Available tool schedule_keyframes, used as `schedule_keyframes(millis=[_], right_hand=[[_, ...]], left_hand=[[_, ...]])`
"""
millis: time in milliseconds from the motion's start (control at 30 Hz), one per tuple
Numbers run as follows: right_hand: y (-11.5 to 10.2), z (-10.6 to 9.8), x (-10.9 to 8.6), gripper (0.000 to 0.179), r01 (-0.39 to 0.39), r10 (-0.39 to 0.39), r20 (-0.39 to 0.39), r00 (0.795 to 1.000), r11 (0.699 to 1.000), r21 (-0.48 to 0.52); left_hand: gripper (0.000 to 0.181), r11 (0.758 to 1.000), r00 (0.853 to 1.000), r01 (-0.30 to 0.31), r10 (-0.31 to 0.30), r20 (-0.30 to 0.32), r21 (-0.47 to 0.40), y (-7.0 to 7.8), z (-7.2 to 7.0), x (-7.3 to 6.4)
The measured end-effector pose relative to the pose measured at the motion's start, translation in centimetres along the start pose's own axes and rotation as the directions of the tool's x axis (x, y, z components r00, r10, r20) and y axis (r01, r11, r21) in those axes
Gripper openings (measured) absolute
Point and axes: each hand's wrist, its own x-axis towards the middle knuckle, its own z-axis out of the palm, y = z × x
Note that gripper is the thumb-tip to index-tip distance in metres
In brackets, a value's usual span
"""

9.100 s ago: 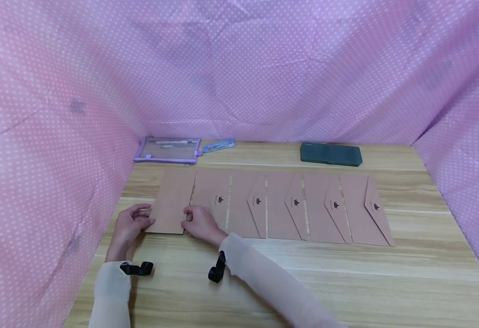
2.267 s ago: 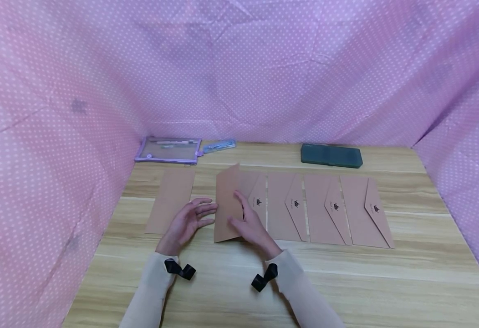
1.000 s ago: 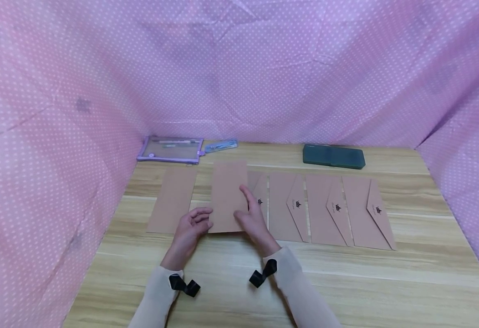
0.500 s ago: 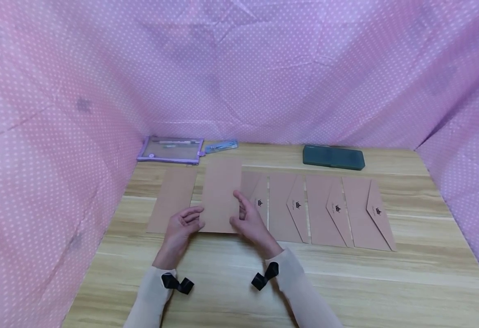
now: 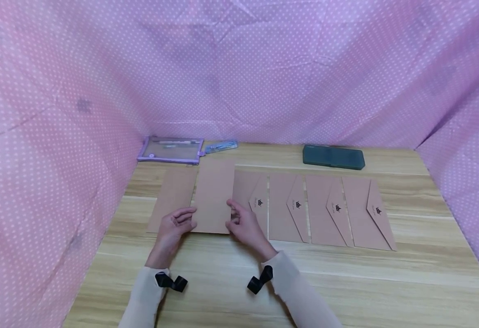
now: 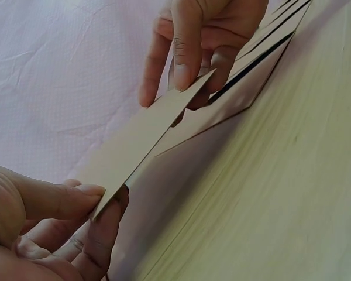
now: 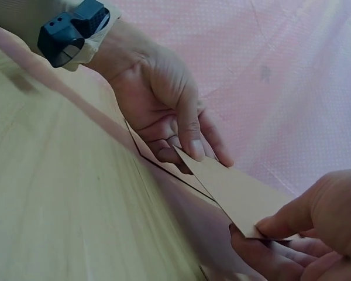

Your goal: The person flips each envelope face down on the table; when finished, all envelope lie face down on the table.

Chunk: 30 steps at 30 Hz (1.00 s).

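Both hands hold a plain brown envelope (image 5: 214,196) by its lower side edges, blank face up. At its left edge my left hand (image 5: 171,229) pinches it, thumb on top and fingers beneath, as the left wrist view shows. My right hand (image 5: 245,226) pinches the opposite edge the same way. The wrist views show the envelope raised off the table. To its left lies another envelope (image 5: 174,196), blank side up and partly behind my left hand. On the right, an envelope (image 5: 249,196) with a crown-printed flap is partly covered by the held one.
Further right lie three more flap-up envelopes, among them a middle one (image 5: 325,205) and an end one (image 5: 364,212). Behind the row are a purple-edged mesh pencil pouch (image 5: 170,158), a small blue packet (image 5: 221,146) and a dark green case (image 5: 333,157). Pink dotted cloth (image 5: 239,82) encloses the wooden table (image 5: 223,291).
The left-end envelope was released blank side up. The second envelope was lifted, turned from its flap side to its blank side, then carried left; my left hand took its left edge.
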Motion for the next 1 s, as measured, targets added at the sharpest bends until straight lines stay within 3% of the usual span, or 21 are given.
schedule_keyframes(millis=[300, 533, 733, 1000], right_hand=[[-0.5, 0.8, 0.4, 0.062, -0.052, 0.047, -0.044, 0.998, 0.992, -0.116], [-0.6, 1.1, 0.7, 0.06, -0.1, 0.096, -0.039, 0.995, 0.984, -0.146], [-0.3, 1.2, 1.0, 0.059, -0.116, 0.112, -0.038, 0.993, 0.983, -0.14], [-0.7, 1.2, 0.8, 0.059, -0.15, 0.149, -0.021, 0.989, 0.988, -0.032]], left_hand=[[0.049, 0.997, 1.0, 0.015, -0.013, -0.026, 0.079, 0.1, -0.5, 0.2], [0.051, 0.986, 0.999, 0.038, -0.031, -0.044, 0.163, 0.2, -0.5, 0.3], [0.05, 0.982, 0.997, 0.053, -0.041, -0.07, 0.182, 0.4, -0.4, 0.2], [0.049, 0.978, 0.993, 0.073, -0.054, -0.101, 0.195, 0.8, -0.5, 0.2]])
